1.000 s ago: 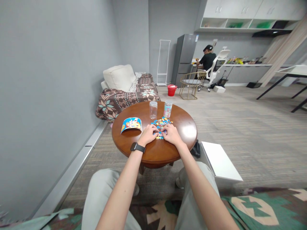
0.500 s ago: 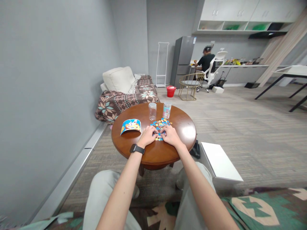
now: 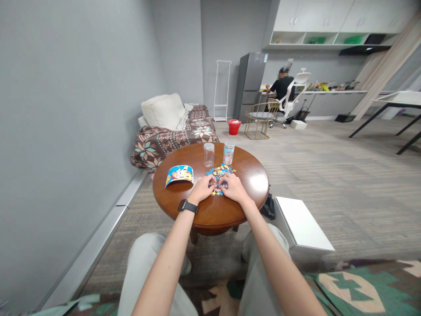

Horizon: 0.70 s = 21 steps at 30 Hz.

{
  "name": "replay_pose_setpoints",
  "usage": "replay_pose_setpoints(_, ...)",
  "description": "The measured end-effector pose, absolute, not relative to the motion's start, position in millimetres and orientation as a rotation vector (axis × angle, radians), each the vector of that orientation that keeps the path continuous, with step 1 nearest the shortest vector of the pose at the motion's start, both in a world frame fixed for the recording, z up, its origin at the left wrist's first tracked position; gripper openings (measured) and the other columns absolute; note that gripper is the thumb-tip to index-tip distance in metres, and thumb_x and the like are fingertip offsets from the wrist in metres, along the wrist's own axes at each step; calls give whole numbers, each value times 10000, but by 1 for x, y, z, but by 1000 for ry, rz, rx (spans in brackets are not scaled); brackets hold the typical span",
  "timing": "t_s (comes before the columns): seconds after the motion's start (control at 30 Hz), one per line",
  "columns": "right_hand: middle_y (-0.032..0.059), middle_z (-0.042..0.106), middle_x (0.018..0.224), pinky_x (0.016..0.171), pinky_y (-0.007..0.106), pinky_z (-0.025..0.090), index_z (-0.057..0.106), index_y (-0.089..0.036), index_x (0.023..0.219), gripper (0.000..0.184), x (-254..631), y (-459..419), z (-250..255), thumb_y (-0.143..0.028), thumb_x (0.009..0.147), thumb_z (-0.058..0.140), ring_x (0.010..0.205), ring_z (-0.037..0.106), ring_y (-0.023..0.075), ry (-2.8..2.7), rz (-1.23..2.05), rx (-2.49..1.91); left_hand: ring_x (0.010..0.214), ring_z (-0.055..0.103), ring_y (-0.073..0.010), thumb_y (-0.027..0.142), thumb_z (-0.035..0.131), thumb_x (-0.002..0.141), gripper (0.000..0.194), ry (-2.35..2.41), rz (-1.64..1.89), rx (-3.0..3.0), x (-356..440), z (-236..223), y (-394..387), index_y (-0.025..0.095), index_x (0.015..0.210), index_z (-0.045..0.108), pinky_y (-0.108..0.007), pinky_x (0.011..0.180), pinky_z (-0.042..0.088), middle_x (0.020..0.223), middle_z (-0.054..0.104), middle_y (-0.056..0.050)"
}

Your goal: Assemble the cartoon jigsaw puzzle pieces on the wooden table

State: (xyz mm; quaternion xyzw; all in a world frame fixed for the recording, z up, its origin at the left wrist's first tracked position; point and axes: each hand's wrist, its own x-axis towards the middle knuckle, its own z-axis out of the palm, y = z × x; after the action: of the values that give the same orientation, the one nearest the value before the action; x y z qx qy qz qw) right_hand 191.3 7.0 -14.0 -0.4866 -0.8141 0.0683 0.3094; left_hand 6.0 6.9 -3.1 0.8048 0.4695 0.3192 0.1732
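Observation:
Several small jigsaw puzzle pieces (image 3: 225,169) lie in a loose pile on the round wooden table (image 3: 179,204). Just on the near side of the pile, my left hand (image 3: 204,188) and my right hand (image 3: 233,186) face each other, with fingertips close together. Both are closed in a pinch on small blue puzzle pieces, partly hidden by the fingers. More pieces (image 3: 217,192) show below the fingertips. A curved picture card (image 3: 180,174) stands left of my left hand. Beyond the pile are a clear jar (image 3: 208,156) and a labelled jar (image 3: 229,154).
A patterned sofa (image 3: 171,140) adjoins the table's far left. On the floor to the right sits a white box (image 3: 302,221). Farther back are a red bucket (image 3: 234,127), a gold-framed chair (image 3: 261,116) and a person (image 3: 283,87) seated at a counter.
My fingers have shifted slightly around the blue pieces, and the pinch looks a little different. The card, jars and pile keep their places; the whole view has tilted slightly.

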Motion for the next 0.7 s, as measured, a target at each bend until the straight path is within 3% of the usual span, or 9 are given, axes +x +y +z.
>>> replay_pose_setpoints(0.3, 72, 670, 913, 860, 362, 462, 677, -202, 824, 116, 194, 18, -24, -186, 882, 578, 921, 582, 229, -2011, 178, -1328, 951, 636, -228, 88, 510, 856, 165, 1694, 1090, 2119, -1, -10, 16, 192, 898, 631, -407, 929, 480, 945, 690, -72)
replay_pose_setpoints(0.7, 73, 677, 920, 856, 353, 487, 753, -199, 833, 122, 192, 14, -22, -204, 875, 638, 894, 594, 210, -2045, 125, -1310, 991, 679, -225, 106, 608, 810, 244, 1569, 995, 2183, 0, -9, 13, 231, 968, 746, -380, 960, 514, 1036, 761, -49)
